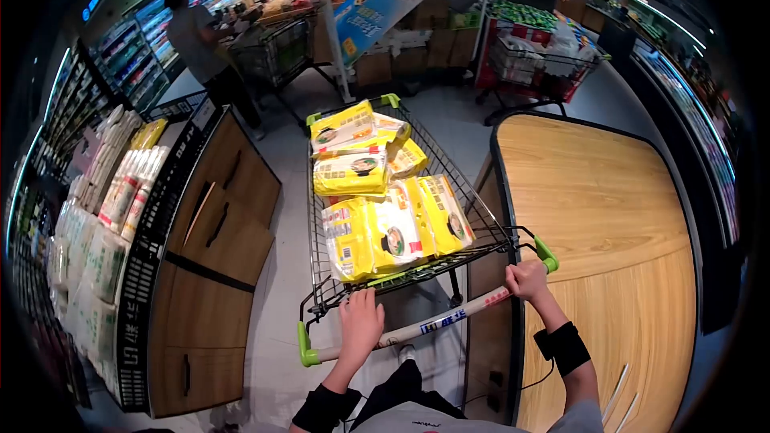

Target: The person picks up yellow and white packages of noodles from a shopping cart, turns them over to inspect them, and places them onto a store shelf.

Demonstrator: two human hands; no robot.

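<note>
A shopping cart (474, 200) with green corner pieces holds several yellow-and-white packages (393, 228), stacked in two groups. The cart's pale handle bar (441, 319) crosses in front of my body. At its right end, my right hand (527, 279) is closed round the bar beside the green corner. Near the left end, my left hand (361, 322) lies over the bar, its fingers reaching forward to the basket's near edge; the palm side is hidden. Black bands circle both wrists.
A wooden-topped counter (597, 200) stands close on the right. A wooden cabinet (216, 273) with packaged goods is at left. A person (196, 36) stands at the back left near another cart (281, 52). A loaded cart (537, 64) is at the back right.
</note>
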